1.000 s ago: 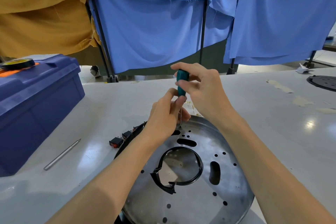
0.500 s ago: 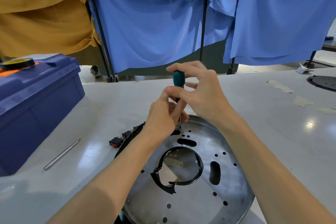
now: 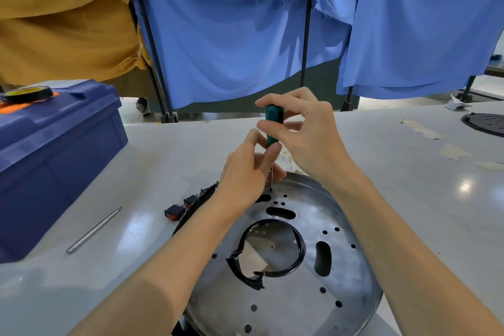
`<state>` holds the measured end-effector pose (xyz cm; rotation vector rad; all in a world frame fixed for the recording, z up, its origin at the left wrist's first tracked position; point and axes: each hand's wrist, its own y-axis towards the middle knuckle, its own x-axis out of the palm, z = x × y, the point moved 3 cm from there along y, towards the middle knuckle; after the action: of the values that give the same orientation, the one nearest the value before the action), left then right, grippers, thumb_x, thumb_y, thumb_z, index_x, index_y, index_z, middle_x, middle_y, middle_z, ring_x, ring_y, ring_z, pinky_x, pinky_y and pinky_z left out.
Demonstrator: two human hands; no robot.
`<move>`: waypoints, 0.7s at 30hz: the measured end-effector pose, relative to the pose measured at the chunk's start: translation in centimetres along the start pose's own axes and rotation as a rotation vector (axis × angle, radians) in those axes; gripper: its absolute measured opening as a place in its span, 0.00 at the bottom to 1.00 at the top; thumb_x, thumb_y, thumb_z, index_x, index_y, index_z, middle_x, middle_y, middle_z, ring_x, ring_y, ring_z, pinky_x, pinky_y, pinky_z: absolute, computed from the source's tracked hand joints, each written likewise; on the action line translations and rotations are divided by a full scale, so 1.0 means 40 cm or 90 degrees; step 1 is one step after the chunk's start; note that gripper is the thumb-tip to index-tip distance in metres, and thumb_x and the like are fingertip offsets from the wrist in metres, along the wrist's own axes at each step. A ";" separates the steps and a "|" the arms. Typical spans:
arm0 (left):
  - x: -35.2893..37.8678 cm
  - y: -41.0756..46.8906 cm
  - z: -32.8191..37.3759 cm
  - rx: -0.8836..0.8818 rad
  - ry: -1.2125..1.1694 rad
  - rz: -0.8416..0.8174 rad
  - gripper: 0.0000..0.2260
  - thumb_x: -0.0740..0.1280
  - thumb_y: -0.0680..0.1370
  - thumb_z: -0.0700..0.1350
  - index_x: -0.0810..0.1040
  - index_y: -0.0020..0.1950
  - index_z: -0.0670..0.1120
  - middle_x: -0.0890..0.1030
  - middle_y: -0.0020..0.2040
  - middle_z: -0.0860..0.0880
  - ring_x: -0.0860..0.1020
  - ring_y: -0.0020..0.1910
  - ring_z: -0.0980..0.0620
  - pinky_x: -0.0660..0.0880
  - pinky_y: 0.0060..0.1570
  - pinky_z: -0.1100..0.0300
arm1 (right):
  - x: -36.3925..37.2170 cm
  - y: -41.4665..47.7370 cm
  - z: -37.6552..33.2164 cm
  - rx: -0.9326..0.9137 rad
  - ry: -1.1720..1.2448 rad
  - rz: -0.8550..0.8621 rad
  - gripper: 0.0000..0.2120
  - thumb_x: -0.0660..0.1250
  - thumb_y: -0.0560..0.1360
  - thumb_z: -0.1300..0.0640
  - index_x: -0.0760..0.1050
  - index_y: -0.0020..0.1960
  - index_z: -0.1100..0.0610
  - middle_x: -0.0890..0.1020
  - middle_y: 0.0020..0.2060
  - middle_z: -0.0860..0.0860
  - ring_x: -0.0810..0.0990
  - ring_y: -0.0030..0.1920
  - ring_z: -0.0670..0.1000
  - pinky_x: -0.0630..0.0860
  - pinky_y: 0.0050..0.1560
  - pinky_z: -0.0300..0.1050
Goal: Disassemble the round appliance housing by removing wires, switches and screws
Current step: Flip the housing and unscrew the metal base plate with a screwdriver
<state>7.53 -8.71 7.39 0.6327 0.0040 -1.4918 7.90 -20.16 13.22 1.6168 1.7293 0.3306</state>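
The right hand has shifted its fingers, pinching the teal screwdriver; the left hand pinches its shaft, tip on the round housing, far side.

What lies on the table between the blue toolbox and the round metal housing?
In the head view, a thin silver rod lies nearer the blue toolbox, and black switches lie right beside the round metal housing.
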 end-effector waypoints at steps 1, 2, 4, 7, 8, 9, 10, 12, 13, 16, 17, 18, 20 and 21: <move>0.001 -0.001 0.000 0.003 0.005 -0.004 0.10 0.57 0.82 0.53 0.70 0.54 0.47 0.85 0.37 0.47 0.84 0.39 0.49 0.80 0.48 0.44 | -0.003 0.002 0.000 -0.003 -0.007 0.008 0.13 0.71 0.72 0.60 0.80 0.55 0.48 0.75 0.47 0.49 0.77 0.46 0.41 0.74 0.52 0.31; 0.003 -0.001 0.000 0.006 0.002 -0.010 0.10 0.55 0.82 0.52 0.70 0.55 0.48 0.85 0.38 0.47 0.84 0.40 0.49 0.79 0.49 0.44 | -0.006 0.003 0.001 -0.004 -0.016 0.014 0.14 0.70 0.73 0.62 0.80 0.56 0.49 0.76 0.47 0.49 0.77 0.46 0.42 0.74 0.51 0.29; 0.005 0.000 0.001 0.008 -0.020 -0.020 0.08 0.54 0.83 0.50 0.70 0.56 0.49 0.85 0.39 0.46 0.84 0.41 0.49 0.79 0.50 0.43 | -0.008 0.005 0.003 0.000 -0.026 0.013 0.18 0.67 0.74 0.67 0.79 0.61 0.51 0.78 0.47 0.50 0.78 0.48 0.45 0.74 0.51 0.28; 0.004 0.003 -0.001 -0.002 -0.034 -0.018 0.05 0.57 0.83 0.48 0.70 0.54 0.48 0.85 0.38 0.46 0.84 0.40 0.47 0.79 0.48 0.42 | -0.002 0.002 0.003 0.003 -0.007 -0.016 0.20 0.64 0.76 0.69 0.77 0.63 0.53 0.80 0.50 0.52 0.81 0.49 0.48 0.75 0.50 0.29; 0.002 0.003 -0.002 -0.005 -0.034 -0.013 0.05 0.59 0.82 0.48 0.69 0.54 0.48 0.85 0.37 0.46 0.84 0.39 0.46 0.79 0.47 0.41 | 0.003 0.001 0.001 0.001 -0.003 -0.025 0.18 0.66 0.76 0.67 0.77 0.62 0.52 0.79 0.51 0.51 0.80 0.50 0.47 0.76 0.52 0.32; 0.000 0.002 -0.002 -0.007 -0.038 -0.008 0.06 0.61 0.81 0.48 0.69 0.54 0.48 0.85 0.37 0.46 0.83 0.39 0.44 0.79 0.46 0.40 | 0.007 -0.001 -0.001 0.000 -0.005 -0.031 0.17 0.69 0.74 0.63 0.78 0.60 0.51 0.77 0.52 0.50 0.79 0.51 0.45 0.76 0.54 0.36; -0.001 0.001 -0.002 -0.008 -0.044 -0.004 0.07 0.62 0.81 0.49 0.68 0.54 0.47 0.84 0.36 0.45 0.83 0.38 0.43 0.79 0.45 0.40 | 0.009 -0.003 -0.002 -0.001 -0.009 -0.032 0.16 0.71 0.72 0.61 0.79 0.58 0.49 0.76 0.51 0.49 0.77 0.50 0.44 0.75 0.55 0.37; -0.001 -0.001 -0.001 -0.006 -0.043 0.000 0.08 0.62 0.80 0.50 0.68 0.51 0.47 0.84 0.36 0.45 0.83 0.38 0.45 0.79 0.45 0.40 | 0.005 -0.002 -0.001 -0.006 -0.013 -0.016 0.15 0.72 0.71 0.61 0.80 0.56 0.48 0.75 0.50 0.49 0.76 0.48 0.43 0.75 0.53 0.34; 0.000 -0.001 -0.001 -0.004 -0.038 -0.002 0.08 0.61 0.80 0.51 0.67 0.50 0.47 0.84 0.36 0.45 0.83 0.38 0.46 0.79 0.45 0.41 | 0.001 0.000 -0.001 -0.008 -0.017 -0.005 0.15 0.71 0.72 0.63 0.80 0.56 0.48 0.75 0.48 0.48 0.77 0.46 0.43 0.74 0.52 0.32; 0.004 0.000 0.000 0.009 -0.027 -0.021 0.09 0.55 0.83 0.51 0.70 0.53 0.47 0.84 0.38 0.44 0.83 0.39 0.46 0.79 0.46 0.42 | -0.006 0.003 0.003 -0.006 -0.035 0.002 0.21 0.66 0.74 0.70 0.78 0.62 0.51 0.78 0.48 0.49 0.77 0.45 0.45 0.75 0.51 0.30; 0.005 0.001 -0.001 0.007 -0.028 -0.024 0.10 0.54 0.83 0.50 0.71 0.54 0.47 0.84 0.38 0.44 0.83 0.40 0.45 0.80 0.47 0.42 | -0.005 0.003 0.004 -0.005 -0.039 -0.004 0.22 0.64 0.74 0.71 0.77 0.63 0.52 0.79 0.49 0.50 0.77 0.46 0.46 0.75 0.51 0.32; 0.005 0.002 -0.003 0.000 -0.037 -0.023 0.10 0.55 0.83 0.49 0.72 0.54 0.46 0.84 0.38 0.43 0.84 0.40 0.45 0.80 0.47 0.42 | -0.002 0.002 0.003 -0.004 -0.037 -0.012 0.22 0.64 0.74 0.71 0.77 0.63 0.53 0.80 0.51 0.51 0.77 0.48 0.48 0.76 0.52 0.34; 0.001 0.003 -0.005 -0.010 -0.053 -0.015 0.08 0.58 0.82 0.49 0.72 0.55 0.47 0.84 0.37 0.44 0.84 0.39 0.46 0.81 0.47 0.44 | 0.006 -0.002 0.000 0.004 -0.011 -0.029 0.18 0.67 0.74 0.66 0.77 0.62 0.52 0.79 0.52 0.50 0.77 0.51 0.48 0.77 0.55 0.42; -0.001 0.003 -0.006 -0.009 -0.058 -0.011 0.07 0.59 0.81 0.49 0.71 0.54 0.47 0.84 0.36 0.43 0.84 0.38 0.46 0.81 0.46 0.44 | 0.009 -0.005 -0.002 0.008 0.001 -0.033 0.17 0.70 0.73 0.62 0.77 0.61 0.50 0.77 0.52 0.49 0.77 0.52 0.47 0.77 0.56 0.44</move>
<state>7.73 -8.57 7.25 0.5544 -0.0501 -1.5346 7.74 -19.83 13.02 1.5788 1.7744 0.2975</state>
